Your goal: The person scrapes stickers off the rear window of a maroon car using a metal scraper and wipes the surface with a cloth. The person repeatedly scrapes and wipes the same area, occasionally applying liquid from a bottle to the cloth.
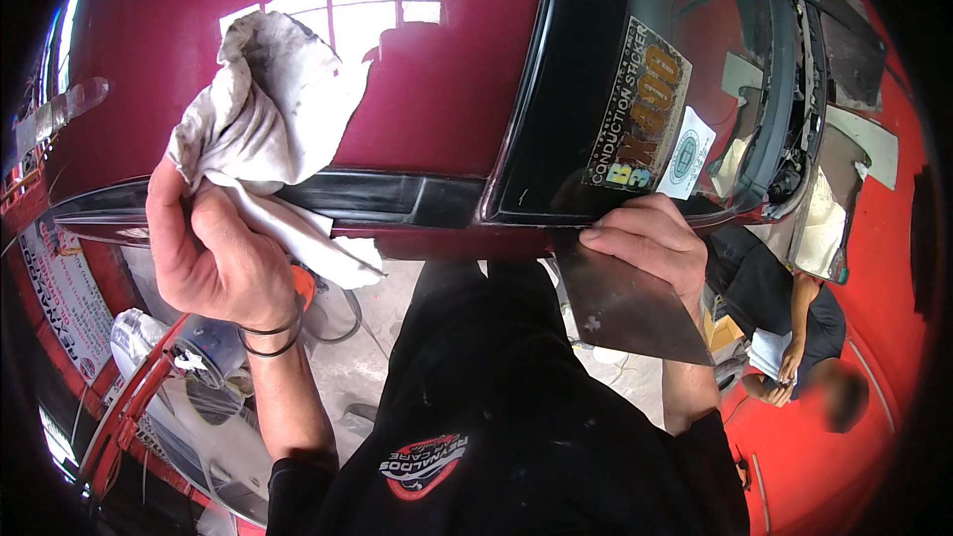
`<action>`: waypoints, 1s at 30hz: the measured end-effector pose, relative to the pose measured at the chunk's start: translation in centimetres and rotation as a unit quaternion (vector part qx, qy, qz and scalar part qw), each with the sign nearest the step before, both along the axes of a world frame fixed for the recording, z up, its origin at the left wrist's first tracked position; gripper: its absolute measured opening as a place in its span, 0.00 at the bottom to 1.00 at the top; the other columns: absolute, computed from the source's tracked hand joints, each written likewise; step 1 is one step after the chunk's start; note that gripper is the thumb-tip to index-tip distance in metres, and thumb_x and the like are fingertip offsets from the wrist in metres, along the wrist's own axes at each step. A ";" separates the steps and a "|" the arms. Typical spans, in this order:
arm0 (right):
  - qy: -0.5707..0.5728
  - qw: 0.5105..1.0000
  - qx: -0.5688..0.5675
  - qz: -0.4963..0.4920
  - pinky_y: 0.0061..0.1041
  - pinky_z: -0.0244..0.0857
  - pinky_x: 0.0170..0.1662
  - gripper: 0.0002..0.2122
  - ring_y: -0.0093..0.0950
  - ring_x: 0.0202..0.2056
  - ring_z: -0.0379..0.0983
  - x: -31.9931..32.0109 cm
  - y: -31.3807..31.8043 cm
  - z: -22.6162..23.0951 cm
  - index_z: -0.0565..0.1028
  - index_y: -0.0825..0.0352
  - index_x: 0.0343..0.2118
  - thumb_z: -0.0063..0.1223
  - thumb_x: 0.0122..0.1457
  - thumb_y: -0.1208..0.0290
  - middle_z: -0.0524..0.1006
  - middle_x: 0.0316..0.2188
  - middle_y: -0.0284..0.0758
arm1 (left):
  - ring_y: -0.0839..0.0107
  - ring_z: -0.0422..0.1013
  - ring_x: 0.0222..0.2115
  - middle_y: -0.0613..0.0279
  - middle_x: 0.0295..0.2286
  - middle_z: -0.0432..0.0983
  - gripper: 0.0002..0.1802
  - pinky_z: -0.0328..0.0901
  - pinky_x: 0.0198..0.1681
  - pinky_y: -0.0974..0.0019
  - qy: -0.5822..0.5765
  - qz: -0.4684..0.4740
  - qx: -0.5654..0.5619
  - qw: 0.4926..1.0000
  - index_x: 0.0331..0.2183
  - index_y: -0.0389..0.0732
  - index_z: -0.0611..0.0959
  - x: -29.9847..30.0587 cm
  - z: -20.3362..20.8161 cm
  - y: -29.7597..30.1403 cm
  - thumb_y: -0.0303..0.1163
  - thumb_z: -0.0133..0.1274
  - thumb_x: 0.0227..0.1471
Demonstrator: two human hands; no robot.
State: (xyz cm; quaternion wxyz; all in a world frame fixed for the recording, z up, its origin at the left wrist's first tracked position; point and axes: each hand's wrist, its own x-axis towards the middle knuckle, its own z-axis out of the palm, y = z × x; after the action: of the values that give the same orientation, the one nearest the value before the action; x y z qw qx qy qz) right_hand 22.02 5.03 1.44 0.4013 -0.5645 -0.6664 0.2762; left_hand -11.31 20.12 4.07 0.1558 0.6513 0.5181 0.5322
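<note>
A crumpled, smudged white cloth [273,119] is gripped in my left hand [220,256], with its upper folds over the glossy maroon car roof [437,89]. One end of the cloth hangs down past the black roof-edge trim [377,197]. My right hand [650,243] rests at the lower edge of the dark car window [586,60], its fingers closed over a thin dark grey sheet [635,306]. That sheet hangs below the hand in front of my forearm. Its exact kind does not show.
Another person [784,328] is at the lower right, holding white paper or cloth. Stickers [645,99] are on the window glass. A clear plastic-covered tub [194,347] stands at lower left near a red metal frame [124,427]. Loose panels [829,208] lie on the red floor at right.
</note>
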 end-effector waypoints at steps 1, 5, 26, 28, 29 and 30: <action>-0.005 1.000 0.004 0.001 0.27 0.75 0.40 0.16 0.30 0.35 0.79 -0.2 0.1 0.0 0.89 0.62 0.39 0.76 0.44 0.80 0.85 0.35 0.31 | 0.63 0.82 0.47 0.45 0.47 0.84 0.21 0.73 0.56 0.63 -0.010 -0.005 0.003 1.000 0.53 0.22 0.82 -0.1 -0.1 0.0 0.11 0.42 0.62; -0.017 1.000 0.011 -0.001 0.28 0.74 0.40 0.14 0.31 0.36 0.79 -1.2 0.6 0.1 0.89 0.63 0.38 0.75 0.45 0.78 0.85 0.34 0.31 | 0.67 0.82 0.43 0.48 0.44 0.85 0.20 0.74 0.52 0.67 -0.012 -0.013 0.013 1.000 0.54 0.22 0.82 -0.1 -0.4 0.1 0.14 0.43 0.65; 0.093 0.827 -0.068 -0.550 0.28 0.70 0.56 0.16 0.24 0.47 0.77 0.8 -23.2 -1.1 0.80 0.70 0.53 0.69 0.66 0.69 0.83 0.47 0.35 | 0.49 0.74 0.49 0.53 0.51 0.77 0.38 0.72 0.52 0.54 0.392 -0.393 0.060 0.830 0.55 0.37 0.84 3.6 3.3 -4.6 0.12 0.60 0.36; 0.131 0.815 -0.049 -0.563 0.29 0.69 0.57 0.17 0.25 0.49 0.77 -0.7 -24.6 -1.7 0.79 0.71 0.53 0.69 0.67 0.68 0.83 0.48 0.35 | 0.53 0.72 0.53 0.55 0.54 0.74 0.36 0.70 0.54 0.54 0.442 -0.390 0.069 0.805 0.57 0.39 0.83 3.8 2.9 -5.2 0.19 0.63 0.41; 0.141 0.808 -0.055 -0.569 0.29 0.68 0.59 0.17 0.26 0.50 0.77 -1.2 -25.1 -1.8 0.78 0.71 0.54 0.69 0.67 0.69 0.83 0.49 0.36 | 0.53 0.72 0.53 0.55 0.54 0.75 0.35 0.70 0.54 0.53 0.451 -0.396 0.088 0.795 0.57 0.40 0.83 4.1 2.7 -5.3 0.21 0.63 0.43; 0.143 0.802 -0.062 -0.577 0.29 0.68 0.59 0.17 0.26 0.50 0.77 -1.6 -25.7 -2.0 0.78 0.72 0.54 0.69 0.67 0.69 0.83 0.49 0.37 | 0.54 0.72 0.52 0.55 0.54 0.75 0.34 0.70 0.54 0.53 0.463 -0.399 0.103 0.785 0.57 0.40 0.83 4.3 2.5 -5.5 0.23 0.63 0.44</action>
State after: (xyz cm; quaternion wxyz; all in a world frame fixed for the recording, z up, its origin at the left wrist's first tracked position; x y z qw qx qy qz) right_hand 20.38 -20.71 -0.54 0.5411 -0.8227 -0.1338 0.1119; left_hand -7.00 14.62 6.54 0.0276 0.9802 0.1640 0.1071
